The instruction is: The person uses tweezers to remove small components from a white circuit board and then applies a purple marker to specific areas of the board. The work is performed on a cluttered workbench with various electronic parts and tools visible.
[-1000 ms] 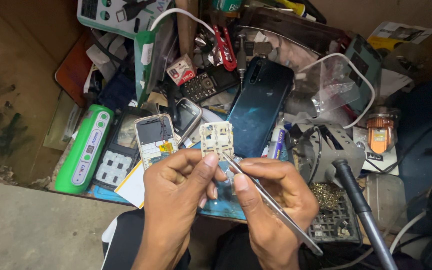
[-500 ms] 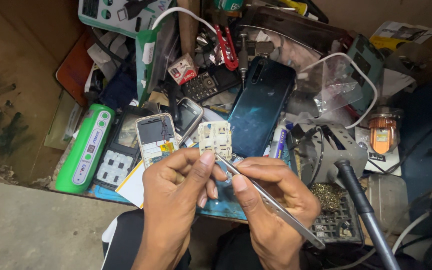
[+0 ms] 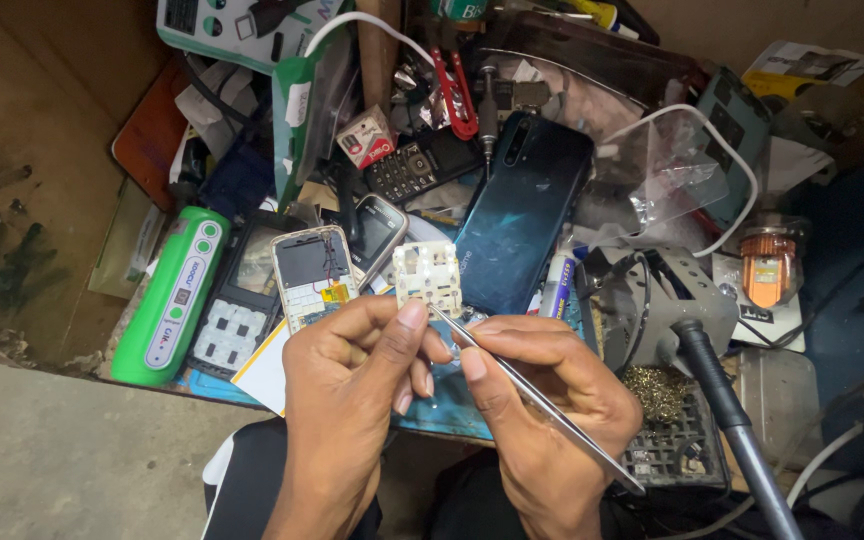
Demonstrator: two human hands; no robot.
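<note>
L hand (image 3: pixel 352 370) pinches a small white keypad board (image 3: pixel 428 276) btwn thumb & fingers, held above the cluttered bench (image 3: pixel 42 180). R hand (image 3: pixel 542 400) grips metal tweezers (image 3: pixel 537 400), tip touching the board's lower edge. Dark teal phone (image 3: pixel 522 215) at 1 o'clock of the board; green device (image 3: pixel 172 295) at 9 o'clock.

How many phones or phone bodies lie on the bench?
5: dark teal smartphone, black keypad phone, silver phone, opened white-framed phone, black opened handset. Clutter may hide more.
</note>
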